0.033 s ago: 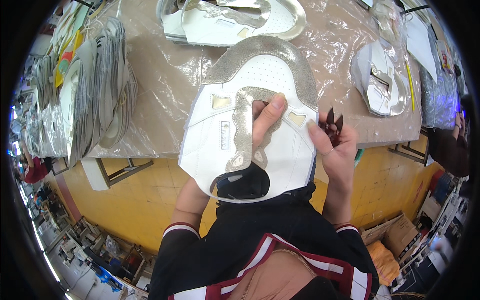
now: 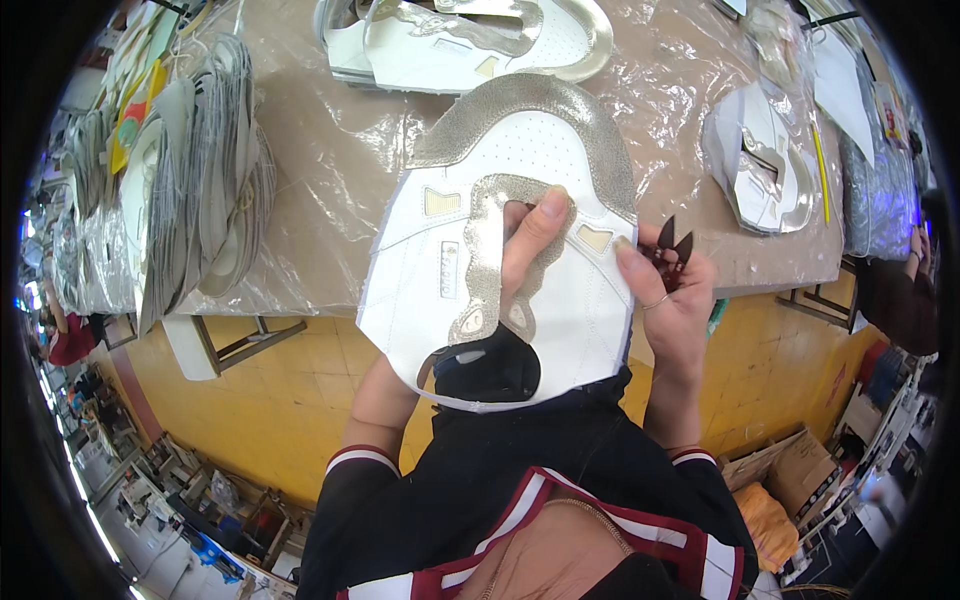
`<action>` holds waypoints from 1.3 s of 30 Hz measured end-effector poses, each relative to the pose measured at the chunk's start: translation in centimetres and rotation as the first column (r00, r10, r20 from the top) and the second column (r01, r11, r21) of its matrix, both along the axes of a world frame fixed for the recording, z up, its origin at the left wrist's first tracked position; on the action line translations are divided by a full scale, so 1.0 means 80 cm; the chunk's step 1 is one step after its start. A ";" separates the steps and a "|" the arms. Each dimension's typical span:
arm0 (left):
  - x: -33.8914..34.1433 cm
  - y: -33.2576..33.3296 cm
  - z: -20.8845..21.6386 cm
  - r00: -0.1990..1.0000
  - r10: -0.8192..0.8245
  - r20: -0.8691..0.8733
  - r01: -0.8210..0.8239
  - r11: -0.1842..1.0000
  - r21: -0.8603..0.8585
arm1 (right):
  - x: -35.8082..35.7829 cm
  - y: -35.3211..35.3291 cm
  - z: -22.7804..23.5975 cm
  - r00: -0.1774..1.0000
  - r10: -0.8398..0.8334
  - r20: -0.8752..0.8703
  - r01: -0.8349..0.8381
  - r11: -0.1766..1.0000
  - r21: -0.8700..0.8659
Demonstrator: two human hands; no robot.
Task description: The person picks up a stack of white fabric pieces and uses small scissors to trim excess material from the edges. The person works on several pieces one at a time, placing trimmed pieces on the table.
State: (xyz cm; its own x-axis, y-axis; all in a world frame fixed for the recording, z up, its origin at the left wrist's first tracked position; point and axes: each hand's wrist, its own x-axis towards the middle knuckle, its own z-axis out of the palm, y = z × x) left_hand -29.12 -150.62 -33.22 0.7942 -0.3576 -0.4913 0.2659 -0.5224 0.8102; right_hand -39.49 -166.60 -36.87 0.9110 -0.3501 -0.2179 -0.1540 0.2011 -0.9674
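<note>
A flat white shoe upper (image 2: pixel 410 270) with shiny gold-toned trim, small perforations and stitched lines hangs in front of me, above the table's near edge. My left hand (image 2: pixel 535 240) grips it from behind; its thumb comes through the central opening and presses on the trim, and the other fingers are mostly hidden. My right hand (image 2: pixel 675 300) pinches the upper's right edge with the thumb. Dark red thread snips (image 2: pixel 672 245) sit in that same hand, blades pointing up and away from the upper.
A plastic-covered table (image 2: pixel 310 180) spans ahead. More white-and-gold uppers (image 2: pixel 420 60) lie at its far side, and another upper (image 2: pixel 760 170) at the right beside a yellow pencil-like stick (image 2: pixel 821 170). Thick bundles of grey-white pieces (image 2: pixel 200 170) hang over the left edge.
The upper has tilted very slightly in my hands, and the snips have shifted a touch to the right. Both hands keep their hold.
</note>
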 end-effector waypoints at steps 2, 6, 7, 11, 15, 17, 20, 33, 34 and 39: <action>-0.003 0.002 -0.013 1.000 0.019 -0.011 -0.020 0.998 -0.061 | 0.000 0.004 -0.005 0.999 -0.037 0.028 0.036 0.999 0.012; -0.006 0.008 -0.066 0.998 0.018 0.054 0.008 0.893 -0.450 | -0.001 0.005 -0.021 0.972 -0.158 0.173 0.182 0.974 -0.136; -0.005 0.012 -0.079 1.000 -0.011 -0.024 -0.006 0.778 -0.629 | -0.002 0.001 -0.024 0.949 -0.172 0.264 0.221 0.961 -0.168; 0.001 0.029 -0.111 0.845 -0.389 -0.368 -0.332 0.157 -0.930 | 0.002 -0.029 -0.028 0.906 -0.344 0.247 0.384 0.914 -0.133; -0.017 0.019 -0.111 0.824 -0.308 -0.475 -0.479 0.070 -0.875 | 0.004 -0.041 -0.027 0.913 -0.327 0.242 0.379 0.901 -0.213; -0.020 0.015 -0.108 0.808 -0.291 -0.513 -0.515 0.076 -0.854 | 0.005 -0.041 -0.027 0.920 -0.323 0.223 0.370 0.904 -0.216; -0.013 0.019 -0.103 0.931 -0.239 -0.277 -0.184 0.348 -0.919 | 0.005 -0.039 -0.028 0.911 -0.346 0.223 0.391 0.898 -0.203; -0.006 0.010 -0.082 0.930 -0.103 -0.353 -0.257 0.503 -0.825 | 0.001 -0.040 -0.038 0.885 -0.405 0.229 0.449 0.873 -0.192; -0.006 0.010 -0.082 0.935 -0.099 -0.341 -0.247 0.509 -0.825 | 0.002 -0.040 -0.037 0.884 -0.417 0.211 0.459 0.859 -0.227; -0.013 0.003 -0.084 0.969 0.003 -0.248 -0.203 0.585 -0.785 | 0.006 -0.040 -0.025 0.914 -0.340 0.222 0.379 0.521 -0.765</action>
